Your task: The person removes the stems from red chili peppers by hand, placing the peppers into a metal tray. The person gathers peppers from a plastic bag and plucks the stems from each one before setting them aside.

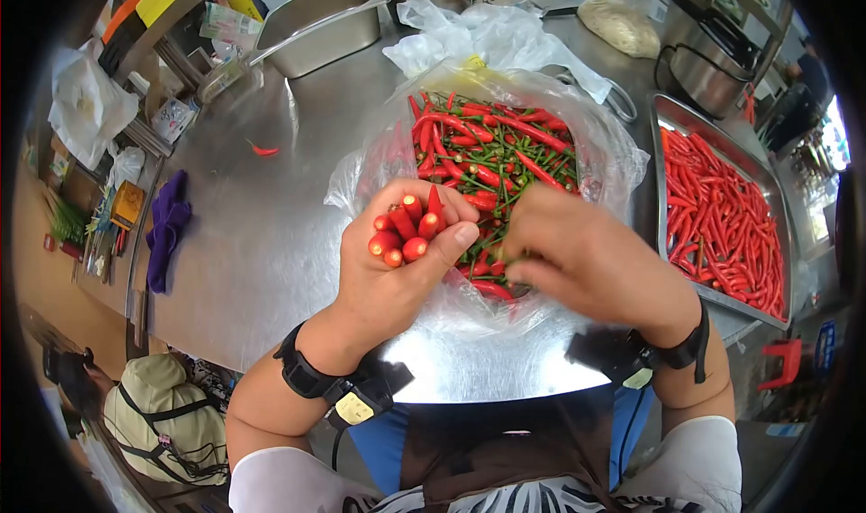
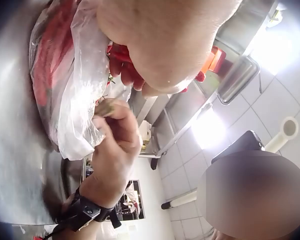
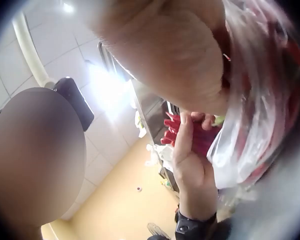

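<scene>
My left hand (image 1: 379, 283) holds a small bunch of red chilies (image 1: 403, 222), their pale stemless ends pointing up between fingers and thumb. The bunch of chilies (image 3: 171, 131) also shows beyond the left thumb in the right wrist view. Close by on the right, my right hand (image 1: 591, 265) is blurred over an open clear plastic bag (image 1: 618, 157). Its thumb and forefinger pinch a small greenish piece (image 2: 105, 108) in the left wrist view. Red chilies with green stems (image 1: 492, 143) fill the bag, partly hidden by both hands.
A metal tray (image 1: 661, 193) of red chilies stands on the right. One chili (image 1: 263, 150) lies on the steel table (image 1: 234, 251), with a purple cloth (image 1: 169, 229) at its left edge. Behind are a deep steel pan (image 1: 320, 39) and crumpled plastic bags (image 1: 501, 39).
</scene>
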{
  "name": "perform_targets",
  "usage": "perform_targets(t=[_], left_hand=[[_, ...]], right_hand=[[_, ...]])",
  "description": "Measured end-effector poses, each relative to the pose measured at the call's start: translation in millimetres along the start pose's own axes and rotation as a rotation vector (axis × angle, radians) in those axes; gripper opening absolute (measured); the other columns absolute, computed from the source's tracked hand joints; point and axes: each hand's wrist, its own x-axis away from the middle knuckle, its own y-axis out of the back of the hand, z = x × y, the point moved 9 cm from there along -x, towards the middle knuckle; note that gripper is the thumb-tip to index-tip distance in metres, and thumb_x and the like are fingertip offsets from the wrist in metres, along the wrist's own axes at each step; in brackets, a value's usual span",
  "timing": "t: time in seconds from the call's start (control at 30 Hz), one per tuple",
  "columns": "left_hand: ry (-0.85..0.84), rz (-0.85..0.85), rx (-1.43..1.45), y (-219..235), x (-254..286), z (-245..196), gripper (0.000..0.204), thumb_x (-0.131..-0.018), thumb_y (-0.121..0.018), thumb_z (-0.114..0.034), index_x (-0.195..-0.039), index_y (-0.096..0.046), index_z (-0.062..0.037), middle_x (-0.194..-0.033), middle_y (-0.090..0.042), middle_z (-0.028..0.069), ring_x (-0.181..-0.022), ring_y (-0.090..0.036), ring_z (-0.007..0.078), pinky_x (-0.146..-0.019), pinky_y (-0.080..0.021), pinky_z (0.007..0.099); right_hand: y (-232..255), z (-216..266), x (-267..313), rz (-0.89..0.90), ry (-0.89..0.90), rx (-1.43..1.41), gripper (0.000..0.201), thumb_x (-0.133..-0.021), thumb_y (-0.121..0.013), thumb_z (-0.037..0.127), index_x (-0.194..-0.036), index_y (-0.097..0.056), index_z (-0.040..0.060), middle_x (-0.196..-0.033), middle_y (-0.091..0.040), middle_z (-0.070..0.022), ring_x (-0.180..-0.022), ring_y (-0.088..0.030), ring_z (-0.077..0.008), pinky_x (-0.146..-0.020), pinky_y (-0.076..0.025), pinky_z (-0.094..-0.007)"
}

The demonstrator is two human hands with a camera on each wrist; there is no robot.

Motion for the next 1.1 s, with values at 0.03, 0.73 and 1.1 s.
perform_targets(t=[0.03, 0.73, 1.1], left_hand=[[-0.033, 0.019, 0.064, -2.4, -1.1, -2.1, 0.016, -0.087, -0.065, 0.002, -0.097, -0.053, -0.0025, -0.102, -0.065, 0.0122, -0.096, -0.061, 0.0167, -0.086, -0.05, 0.0312], [0.129, 0.161, 0.079, -21.2, 7.9, 4.8, 0.031, -0.086, -0.07, -0.004, -0.112, -0.053, -0.0023, -0.097, -0.058, 0.0013, -0.086, -0.055, 0.0065, -0.077, -0.048, 0.0231], [0.131, -0.027, 0.367, 1.1, -2.0, 13.8, 0.02, -0.09, -0.062, -0.004, -0.109, -0.057, 0.0008, -0.087, -0.064, 0.0045, -0.08, -0.06, 0.0112, -0.075, -0.05, 0.0271]], right_hand=[[1.6, -1.4, -0.8, 0.001, 0.0, 0.0, 0.015, -0.075, -0.071, 0.003, -0.085, -0.06, 0.0021, -0.085, -0.056, -0.0084, -0.08, -0.059, -0.0227, -0.069, -0.048, -0.0337], [48.2, 12.3, 4.7, -0.571, 0.173, 0.202, 0.027, -0.076, -0.067, -0.008, -0.099, -0.056, -0.0014, -0.096, -0.058, -0.0128, -0.083, -0.059, -0.0223, -0.066, -0.047, -0.0277], [-34.3, 2.4, 0.5, 0.123, 0.055, 0.307, 0.015, -0.072, -0.064, 0.006, -0.087, -0.066, 0.0049, -0.088, -0.058, -0.0108, -0.085, -0.058, -0.0263, -0.076, -0.047, -0.0373]])
